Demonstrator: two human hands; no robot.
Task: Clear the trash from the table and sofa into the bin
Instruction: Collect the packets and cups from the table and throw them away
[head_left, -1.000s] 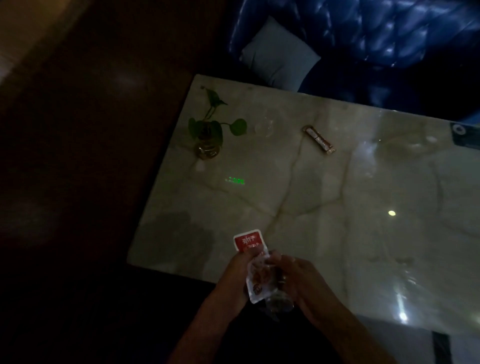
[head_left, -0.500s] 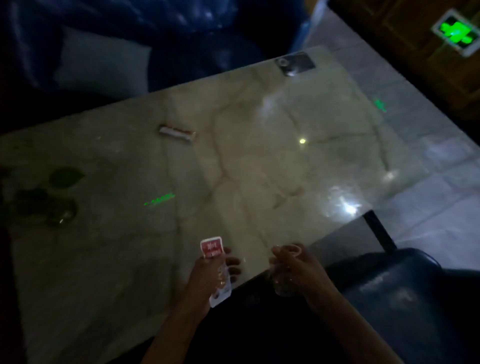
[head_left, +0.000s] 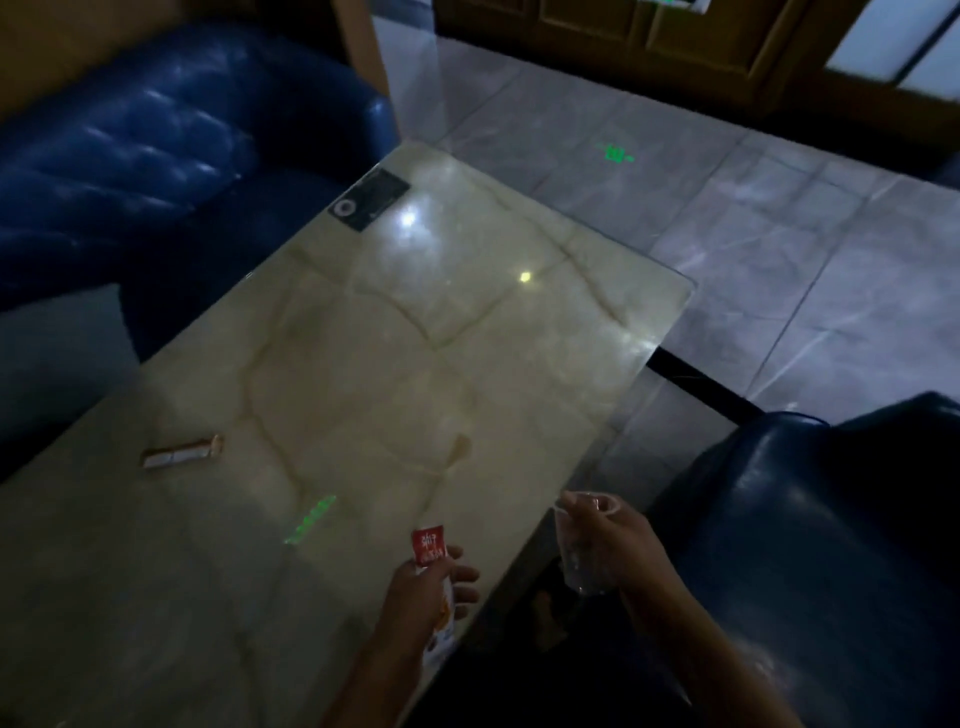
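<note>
Insp A: Status on the clear-up, pls

Insp B: Partly done, by my reading. Left hand (head_left: 423, 584), lower centre of frame, is curled round a red-and-white snack packet (head_left: 432, 558), gripped upright with the red end sticking up above the fingers. Right hand (head_left: 613, 535), lower right of centre, holds a clear plastic cup (head_left: 576, 551) by the rim w/ thumb and fingers, cup body hanging below. So two items are collected but not yet binned

Insp A: Where's the bin?

Insp B: Not in view; can't say which way it lies

Insp A: What's left on the table?

Insp B: One wrapper stick (head_left: 182, 453) lying flat at left of frame, well apart from both hands. Rest of the marble table (head_left: 467, 322) shows only glare spots and a green light reflection. A dark card or plaque (head_left: 370, 200) sits at the far corner, upper centre; looks like a fixture, not trash, but too dim to confirm

Insp A: Sofa?

Insp B: Blue sofa (head_left: 156, 156) at upper left, seat in shadow; no trash I can make out, lighting poor. Second dark seat (head_left: 831, 519) at lower right, likewise nothing visible

Insp A: Verdict?

Insp B: Approx halfway: both hands full, wrapper stick outstanding, sofa check and drop into bin still to do
</note>
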